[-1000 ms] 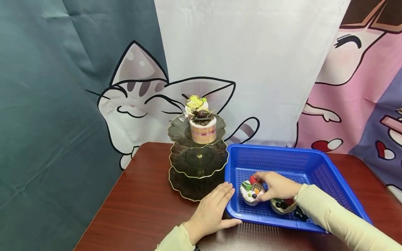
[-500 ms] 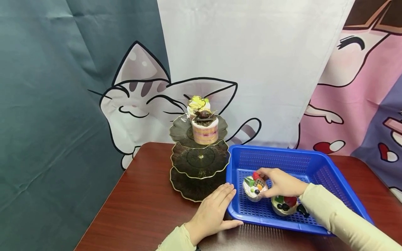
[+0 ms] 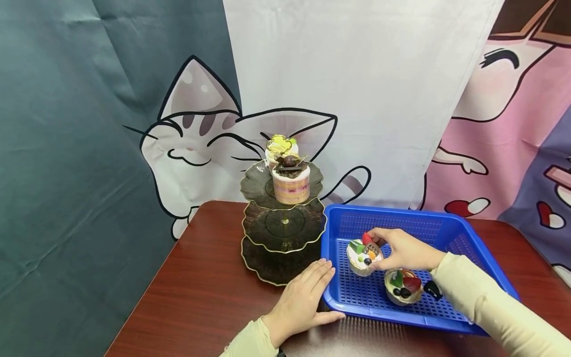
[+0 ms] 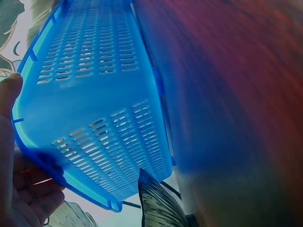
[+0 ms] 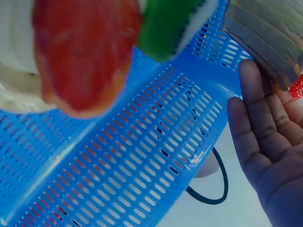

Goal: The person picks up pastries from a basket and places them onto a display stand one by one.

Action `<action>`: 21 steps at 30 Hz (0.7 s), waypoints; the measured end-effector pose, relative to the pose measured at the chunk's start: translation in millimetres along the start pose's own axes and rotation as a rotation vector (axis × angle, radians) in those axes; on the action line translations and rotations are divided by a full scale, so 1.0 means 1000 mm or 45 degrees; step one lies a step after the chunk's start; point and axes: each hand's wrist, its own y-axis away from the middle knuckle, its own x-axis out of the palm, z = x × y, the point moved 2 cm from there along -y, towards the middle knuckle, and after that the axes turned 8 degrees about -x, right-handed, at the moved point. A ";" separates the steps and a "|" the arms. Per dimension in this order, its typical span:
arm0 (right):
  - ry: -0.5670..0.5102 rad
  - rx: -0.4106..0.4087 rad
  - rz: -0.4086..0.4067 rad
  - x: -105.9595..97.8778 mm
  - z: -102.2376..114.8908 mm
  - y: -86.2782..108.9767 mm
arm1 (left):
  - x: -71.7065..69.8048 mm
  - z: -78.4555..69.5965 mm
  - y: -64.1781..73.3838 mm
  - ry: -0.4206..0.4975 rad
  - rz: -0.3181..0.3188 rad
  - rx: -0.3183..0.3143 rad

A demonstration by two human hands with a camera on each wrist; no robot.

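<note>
Right hand [image 3: 408, 252] noted inside the blue basket [image 3: 392, 320]; fingers pinch a raspberry-topped tart [image 3: 358, 259] by its side, presumably sparing the toppings; a second tart [image 3: 403, 292] sits nearby; left hand [image 3: 299, 301], fingers extended, touches the basket's near-left corner, apparently steadying it.

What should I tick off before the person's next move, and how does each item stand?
1. Right hand pinches the white-cream tart: ok, thumb and fingers are on it.
2. Left hand on the blue basket: ok, touching the rim around the near left corner.
3. White-cream tart outside the basket: not ok, it is over the basket's floor in the head view.
4. Tart high enough to pass the rim: cannot tell.
5. Strawberry tart apart from the held one: ok.
6. Chocolate-topped cake upright on the stand's top tier: ok.
</note>
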 end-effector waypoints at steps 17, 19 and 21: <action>-0.006 0.025 -0.051 -0.031 0.016 -0.015 | 0.000 0.000 0.000 0.005 0.007 -0.011; -0.007 0.014 -0.071 -0.034 0.018 -0.018 | 0.000 0.000 0.000 0.005 0.011 -0.013; -0.008 -0.002 -0.092 -0.036 0.020 -0.022 | 0.000 0.000 0.000 0.002 0.019 -0.016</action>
